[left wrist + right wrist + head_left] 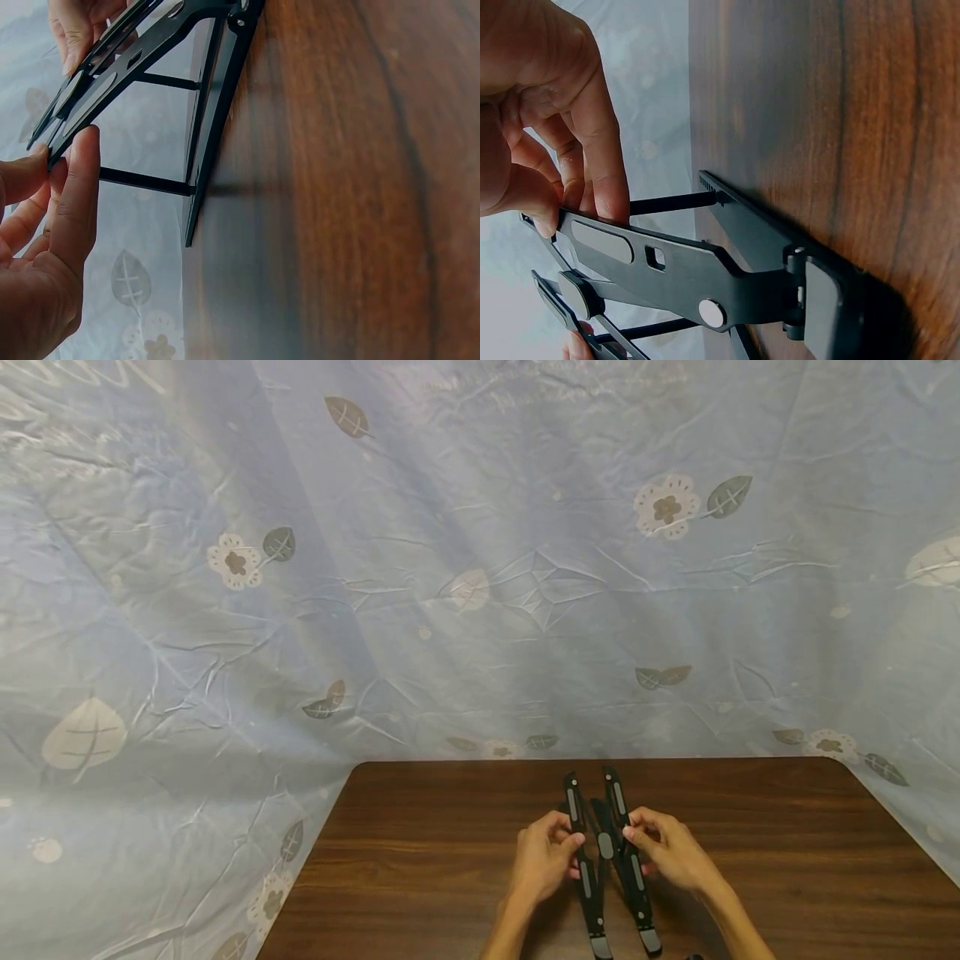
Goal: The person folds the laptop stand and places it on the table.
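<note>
A black folding laptop stand (605, 846) with grey pads stands on the brown table, its crossed arms joined at a round hub. My left hand (542, 860) pinches the stand's left arm between thumb and fingers. On the other side, my right hand (671, 852) grips the right arm in the same way. In the left wrist view, thin struts (146, 180) prop the sloping upper arms above the base rails. The right wrist view shows a hinge and a grey-padded front lip (821, 307) at the near end of one arm.
The wooden table (420, 835) has rounded far corners. A pale blue sheet (480, 677) printed with leaves and flowers hangs behind it and along the left. A small dark thing (694, 957) just shows at the bottom edge of the head view; its kind is unclear.
</note>
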Demonstrator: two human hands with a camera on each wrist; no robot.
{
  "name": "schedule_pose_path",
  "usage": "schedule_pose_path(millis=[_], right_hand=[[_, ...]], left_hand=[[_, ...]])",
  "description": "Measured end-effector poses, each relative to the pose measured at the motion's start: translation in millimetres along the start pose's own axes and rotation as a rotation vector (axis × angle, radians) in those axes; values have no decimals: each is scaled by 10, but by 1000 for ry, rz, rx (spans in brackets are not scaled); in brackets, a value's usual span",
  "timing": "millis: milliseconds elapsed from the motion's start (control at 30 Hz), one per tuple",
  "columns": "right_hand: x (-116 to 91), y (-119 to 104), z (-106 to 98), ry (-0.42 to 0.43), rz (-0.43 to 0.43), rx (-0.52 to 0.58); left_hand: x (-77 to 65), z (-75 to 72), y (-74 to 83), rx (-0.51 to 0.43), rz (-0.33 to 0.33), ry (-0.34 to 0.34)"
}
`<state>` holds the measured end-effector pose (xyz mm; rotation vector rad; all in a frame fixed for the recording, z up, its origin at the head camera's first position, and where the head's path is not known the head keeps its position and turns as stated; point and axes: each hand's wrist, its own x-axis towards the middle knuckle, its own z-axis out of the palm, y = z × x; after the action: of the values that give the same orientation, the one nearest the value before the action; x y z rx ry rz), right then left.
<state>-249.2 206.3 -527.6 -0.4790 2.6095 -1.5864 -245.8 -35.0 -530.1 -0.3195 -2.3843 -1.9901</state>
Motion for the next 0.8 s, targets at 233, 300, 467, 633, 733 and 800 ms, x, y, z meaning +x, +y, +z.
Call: schedule_pose_path(millis=[233, 300, 467, 633, 733, 800], right_hand=[[-2, -19, 19, 1, -1, 18], [-3, -25, 25, 4, -6, 26], [1, -28, 48, 11, 2, 29], [13, -25, 68, 2, 3, 18], [17, -31, 79, -4, 4, 25], [20, -34, 88, -9, 2, 23]], left_hand=[[2, 7, 3, -3, 0, -3], [1, 10, 2, -3, -4, -1], [6, 31, 2, -16, -9, 1], [8, 64, 6, -38, -15, 2], [11, 83, 7, -37, -18, 5], [11, 93, 5, -35, -17, 7]])
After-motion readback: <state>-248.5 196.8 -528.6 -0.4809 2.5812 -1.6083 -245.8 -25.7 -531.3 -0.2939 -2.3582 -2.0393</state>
